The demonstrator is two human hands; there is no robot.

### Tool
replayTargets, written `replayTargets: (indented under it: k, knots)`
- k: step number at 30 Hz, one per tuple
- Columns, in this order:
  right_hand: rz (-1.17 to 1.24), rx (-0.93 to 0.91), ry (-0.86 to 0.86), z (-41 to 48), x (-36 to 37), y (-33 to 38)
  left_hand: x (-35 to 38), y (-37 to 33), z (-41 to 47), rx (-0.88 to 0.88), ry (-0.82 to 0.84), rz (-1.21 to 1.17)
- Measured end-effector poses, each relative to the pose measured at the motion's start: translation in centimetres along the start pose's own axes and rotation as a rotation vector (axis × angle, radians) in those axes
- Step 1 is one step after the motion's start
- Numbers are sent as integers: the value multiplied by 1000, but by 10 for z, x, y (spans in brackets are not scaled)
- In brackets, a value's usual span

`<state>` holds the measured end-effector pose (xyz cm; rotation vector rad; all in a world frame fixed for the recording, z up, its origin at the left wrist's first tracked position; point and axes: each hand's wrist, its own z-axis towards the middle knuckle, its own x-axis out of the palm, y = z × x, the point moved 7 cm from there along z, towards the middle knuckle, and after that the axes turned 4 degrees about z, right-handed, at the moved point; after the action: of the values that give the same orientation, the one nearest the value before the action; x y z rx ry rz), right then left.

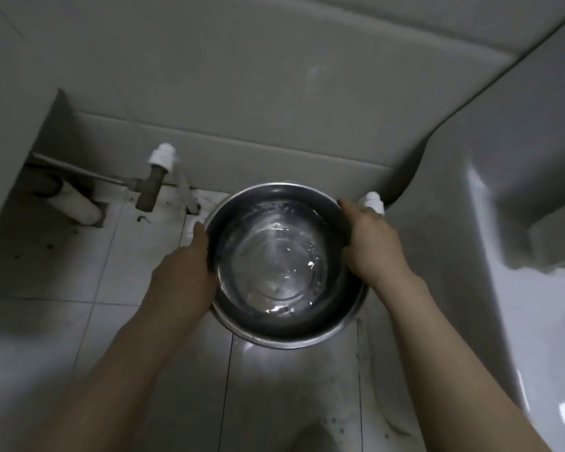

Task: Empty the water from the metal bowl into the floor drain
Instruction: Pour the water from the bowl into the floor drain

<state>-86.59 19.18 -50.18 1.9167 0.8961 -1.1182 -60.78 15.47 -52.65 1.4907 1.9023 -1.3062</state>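
Bowl (pixel 286 265) up in both hands, water inside, drain nowhere to be seen yet.

Left hand (pixel 185 269) is clamped on the left rim, right hand (pixel 371 246) closed over the right rim, fingers curled round the edge, and the metal bowl hangs level above the tiled floor (pixel 128 243), close to the wall where the white pipes (pixel 159 177) come down. Clear water sits shallow in the bottom, rippling and catching light. No floor drain shows from the head view; it may lie under the bowl or by the pipes. Best play, I'd say: keep both grips firm, bring the far rim low over the drain, then tip slowly away from the body so the stream stays narrow and doesn't splash across the tiles.
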Motion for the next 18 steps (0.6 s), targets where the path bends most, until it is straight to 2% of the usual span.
replayTargets:
  k: [7, 18]
  knots:
    - [-158, -98, 35, 57, 54, 3, 58, 26, 23, -63, 3, -92]
    - [-332, -126, 61, 80, 56, -3, 102, 22, 30, -38, -2, -233]
